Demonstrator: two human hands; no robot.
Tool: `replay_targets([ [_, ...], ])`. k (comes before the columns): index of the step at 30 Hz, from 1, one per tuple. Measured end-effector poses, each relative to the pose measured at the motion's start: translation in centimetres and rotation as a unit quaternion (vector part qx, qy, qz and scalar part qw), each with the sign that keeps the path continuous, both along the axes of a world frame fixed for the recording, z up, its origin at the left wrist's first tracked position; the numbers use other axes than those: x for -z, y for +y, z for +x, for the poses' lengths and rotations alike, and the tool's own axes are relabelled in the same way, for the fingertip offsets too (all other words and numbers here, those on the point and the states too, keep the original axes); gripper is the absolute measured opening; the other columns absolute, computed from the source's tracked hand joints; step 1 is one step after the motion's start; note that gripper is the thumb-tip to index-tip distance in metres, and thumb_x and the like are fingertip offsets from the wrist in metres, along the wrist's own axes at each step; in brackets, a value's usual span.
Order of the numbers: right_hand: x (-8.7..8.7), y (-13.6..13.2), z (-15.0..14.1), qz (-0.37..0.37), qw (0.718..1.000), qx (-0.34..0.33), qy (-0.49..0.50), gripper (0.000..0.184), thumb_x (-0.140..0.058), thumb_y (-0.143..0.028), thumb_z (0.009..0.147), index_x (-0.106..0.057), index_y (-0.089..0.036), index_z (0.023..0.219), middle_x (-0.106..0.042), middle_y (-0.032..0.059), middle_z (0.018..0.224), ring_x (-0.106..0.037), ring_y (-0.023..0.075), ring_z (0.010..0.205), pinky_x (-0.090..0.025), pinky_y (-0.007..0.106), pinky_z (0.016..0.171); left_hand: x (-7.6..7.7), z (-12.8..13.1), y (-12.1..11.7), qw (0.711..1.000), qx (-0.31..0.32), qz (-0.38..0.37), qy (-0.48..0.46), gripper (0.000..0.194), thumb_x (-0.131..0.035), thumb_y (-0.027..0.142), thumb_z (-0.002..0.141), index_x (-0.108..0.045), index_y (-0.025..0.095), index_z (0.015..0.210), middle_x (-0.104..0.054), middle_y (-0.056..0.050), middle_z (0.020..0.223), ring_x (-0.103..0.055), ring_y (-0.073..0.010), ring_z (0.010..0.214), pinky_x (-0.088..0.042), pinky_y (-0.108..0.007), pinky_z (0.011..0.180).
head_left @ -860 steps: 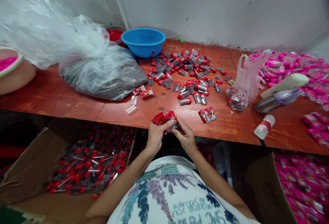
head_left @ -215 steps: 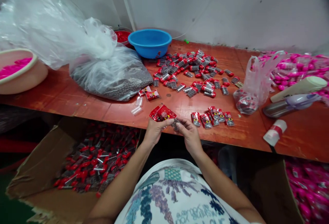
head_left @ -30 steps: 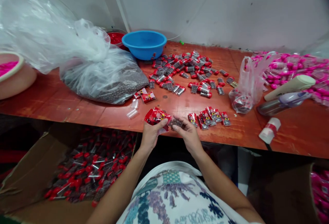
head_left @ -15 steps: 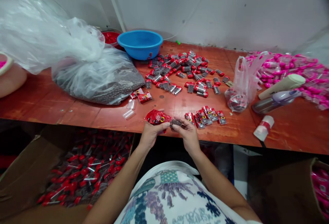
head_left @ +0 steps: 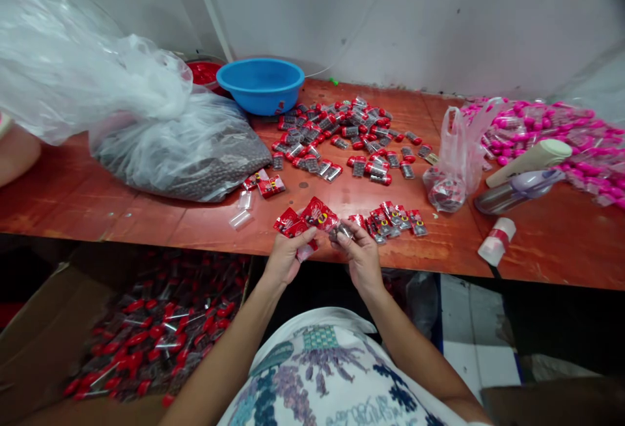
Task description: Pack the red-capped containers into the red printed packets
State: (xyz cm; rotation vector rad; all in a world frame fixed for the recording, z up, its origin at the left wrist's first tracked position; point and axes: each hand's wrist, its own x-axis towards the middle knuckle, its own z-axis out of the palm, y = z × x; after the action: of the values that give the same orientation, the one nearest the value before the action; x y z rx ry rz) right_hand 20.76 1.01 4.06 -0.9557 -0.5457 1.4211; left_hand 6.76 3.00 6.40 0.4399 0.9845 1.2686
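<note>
My left hand (head_left: 288,256) is closed on several red printed cards (head_left: 289,221) fanned out at the table's front edge. In my right hand (head_left: 364,253) is a small clear container with dark contents (head_left: 340,230), pinched between thumb and fingers. A red card (head_left: 319,213) stands up from that container, close to the cards on the left. Just right of my hands lies a group of red-carded packs (head_left: 390,219) with dark contents. Two empty clear containers (head_left: 241,219) rest to the left, near small stacks of red cards (head_left: 271,185).
A large plastic bag of dark beads (head_left: 195,152), a blue basin (head_left: 261,84) and a pile of red-capped containers (head_left: 342,129) occupy the back. Pink-capped containers (head_left: 547,133), a bottle (head_left: 517,191) and a tied bag (head_left: 446,191) stand right. Below left is a filled carton (head_left: 43,322).
One red card now stands apart from the left hand's bundle, joined to the container in my right hand. The bundle is more spread out. The view has shifted slightly.
</note>
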Motion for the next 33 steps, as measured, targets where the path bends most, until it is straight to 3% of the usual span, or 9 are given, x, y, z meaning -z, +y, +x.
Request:
replay_targets([
  [8,0.7,-0.9,-0.8,0.064,0.993,-0.030,-0.094,0.031,-0.074,-0.022,0.071,-0.066,-0.025,0.101,-0.068,-0.0002,0.095,-0.064,0.0151,0.088,-0.053,0.031,0.083,-0.7,0.7,-0.1,0.990,-0.014,0.083,0.113,0.025,-0.082,0.017,0.056,-0.068,0.013,0.076,-0.066,-0.001,0.068,-0.059,-0.0110,0.057,-0.046,-0.020,0.050],
  [14,-0.1,-0.9,-0.3,0.128,0.960,0.014,-0.249,0.023,-0.071,-0.020,0.072,-0.069,-0.024,0.095,-0.063,0.0017,0.096,-0.061,0.0163,0.093,-0.051,0.031,0.087,-0.5,0.4,-0.2,0.984,-0.007,0.092,0.151,0.025,-0.081,0.020,0.057,-0.068,0.013,0.077,-0.065,0.000,0.064,-0.057,-0.0104,0.053,-0.044,-0.019,0.046],
  [16,-0.2,-0.8,-0.1,0.112,0.966,0.001,-0.233,0.025,-0.072,-0.021,0.072,-0.069,-0.024,0.096,-0.064,0.0018,0.096,-0.061,0.0165,0.092,-0.052,0.031,0.085,-0.5,0.2,-0.2,0.987,0.008,0.089,0.137,0.028,-0.082,0.020,0.056,-0.068,0.013,0.080,-0.067,-0.001,0.067,-0.059,-0.0117,0.056,-0.047,-0.020,0.048],
  [19,-0.3,-0.7,0.0,0.037,0.991,-0.055,-0.120,0.032,-0.074,-0.025,0.070,-0.067,-0.023,0.102,-0.068,0.0020,0.095,-0.065,0.0167,0.084,-0.055,0.032,0.076,-0.8,-0.1,-0.2,0.990,0.033,0.076,0.111,0.043,-0.082,0.018,0.054,-0.067,0.015,0.095,-0.069,-0.002,0.074,-0.062,-0.0130,0.059,-0.049,-0.021,0.051],
  [23,-0.3,-0.6,0.1,-0.021,0.995,-0.086,-0.041,0.035,-0.076,-0.027,0.068,-0.067,-0.021,0.101,-0.070,0.0021,0.092,-0.067,0.0167,0.077,-0.057,0.032,0.070,-1.1,0.0,-0.2,0.993,0.045,0.055,0.093,0.063,-0.083,0.017,0.053,-0.062,0.019,0.112,-0.071,-0.003,0.081,-0.063,-0.0137,0.062,-0.050,-0.021,0.051],
  [29,-0.4,-1.0,-0.2,0.090,0.971,0.010,-0.222,0.024,-0.074,-0.025,0.070,-0.072,-0.025,0.094,-0.066,0.0026,0.098,-0.061,0.0182,0.095,-0.051,0.034,0.089,-0.6,0.6,-0.4,0.987,0.002,0.061,0.147,0.022,-0.082,0.020,0.055,-0.068,0.012,0.071,-0.065,0.000,0.062,-0.055,-0.0092,0.050,-0.043,-0.018,0.045],
  [33,-0.4,-0.8,-0.5,0.019,0.995,-0.034,-0.093,0.026,-0.073,-0.026,0.072,-0.068,-0.024,0.098,-0.069,0.0015,0.093,-0.065,0.0165,0.084,-0.055,0.034,0.079,-0.5,0.7,-0.6,0.989,0.019,0.057,0.139,0.024,-0.082,0.022,0.055,-0.069,0.013,0.074,-0.067,-0.001,0.066,-0.057,-0.0111,0.052,-0.046,-0.021,0.048],
])
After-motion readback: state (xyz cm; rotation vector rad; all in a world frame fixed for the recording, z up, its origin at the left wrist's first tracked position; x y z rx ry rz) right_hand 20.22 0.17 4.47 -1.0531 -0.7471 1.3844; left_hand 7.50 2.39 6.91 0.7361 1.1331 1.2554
